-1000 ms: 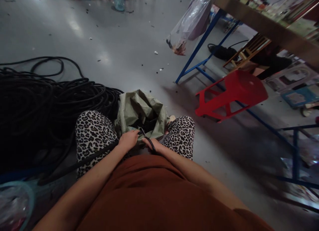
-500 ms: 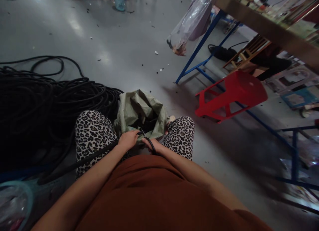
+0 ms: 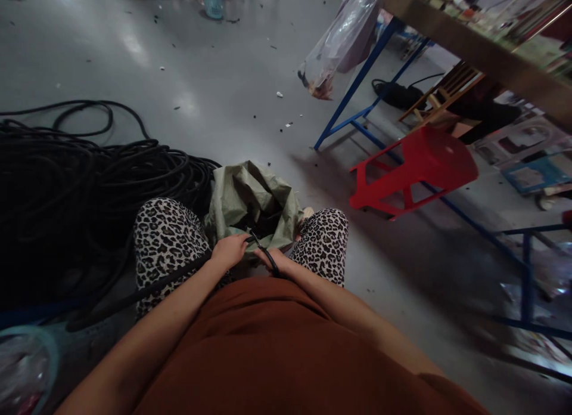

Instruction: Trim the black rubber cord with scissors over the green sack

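My left hand (image 3: 229,251) is closed around a black rubber-like cord (image 3: 179,272), whose short end pokes out past my fingers. From there the cord runs back over my left thigh. In my right hand (image 3: 277,261) is a pair of scissors (image 3: 268,255) with black handles, its blades at the cord's end. Both hands are over the near rim of an open greenish woven sack (image 3: 227,194) between my knees. Dark pieces (image 3: 268,221) lie inside the sack; their kind is too dim to tell.
A large heap of black cord (image 3: 102,176) lies to the left. A light-blue basket (image 3: 51,355) stands at lower left. To the right are a red stool (image 3: 415,170) and a blue-legged table (image 3: 447,30) with a clear plastic bag (image 3: 333,45) hanging from it. Small scraps dot the floor.
The scissor blades have shifted slightly at the cord's end and look closer together. Both hands stay in nearly the same place. The view has moved a little.
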{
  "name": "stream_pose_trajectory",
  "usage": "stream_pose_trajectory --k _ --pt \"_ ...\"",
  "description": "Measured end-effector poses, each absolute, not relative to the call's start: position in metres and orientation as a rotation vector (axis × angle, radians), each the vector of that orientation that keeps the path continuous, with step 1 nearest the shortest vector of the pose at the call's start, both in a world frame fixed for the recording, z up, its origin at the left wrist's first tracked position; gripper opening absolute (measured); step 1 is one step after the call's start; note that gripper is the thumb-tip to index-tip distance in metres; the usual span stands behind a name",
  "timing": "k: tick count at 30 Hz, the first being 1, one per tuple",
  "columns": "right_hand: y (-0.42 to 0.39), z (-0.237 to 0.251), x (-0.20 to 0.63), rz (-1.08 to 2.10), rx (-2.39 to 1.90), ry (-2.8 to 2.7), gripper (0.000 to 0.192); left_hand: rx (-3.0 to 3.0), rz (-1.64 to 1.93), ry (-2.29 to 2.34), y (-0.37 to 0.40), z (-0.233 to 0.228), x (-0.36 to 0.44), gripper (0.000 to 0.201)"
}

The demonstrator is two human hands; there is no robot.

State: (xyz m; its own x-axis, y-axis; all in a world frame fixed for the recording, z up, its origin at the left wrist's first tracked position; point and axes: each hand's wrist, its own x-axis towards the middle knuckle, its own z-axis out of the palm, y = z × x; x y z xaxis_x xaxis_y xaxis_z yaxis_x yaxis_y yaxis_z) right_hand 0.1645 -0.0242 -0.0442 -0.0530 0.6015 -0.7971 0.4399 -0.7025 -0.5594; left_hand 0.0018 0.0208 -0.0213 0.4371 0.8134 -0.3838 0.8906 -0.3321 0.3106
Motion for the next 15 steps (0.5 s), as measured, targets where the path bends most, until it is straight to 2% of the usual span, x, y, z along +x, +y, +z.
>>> stream_pose_trajectory --k 6,10,15 --pt "-0.0221 -0.0375 0.1646 1.919 -1.997 -1.094 0.039 2.157 -0.223 1.471 0.0225 -0.0234 0.0005 0.037" --pt "-0.0229 -0.0388 0.1647 1.850 -2.139 -1.144 0.045 2.150 -0.221 1.480 0.0232 -0.0230 0.0001 0.038" --pt "-0.0264 -0.0407 0.1671 1.936 -2.049 -0.959 0.050 2.103 -0.167 1.521 0.0240 -0.0235 0.0000 0.039"
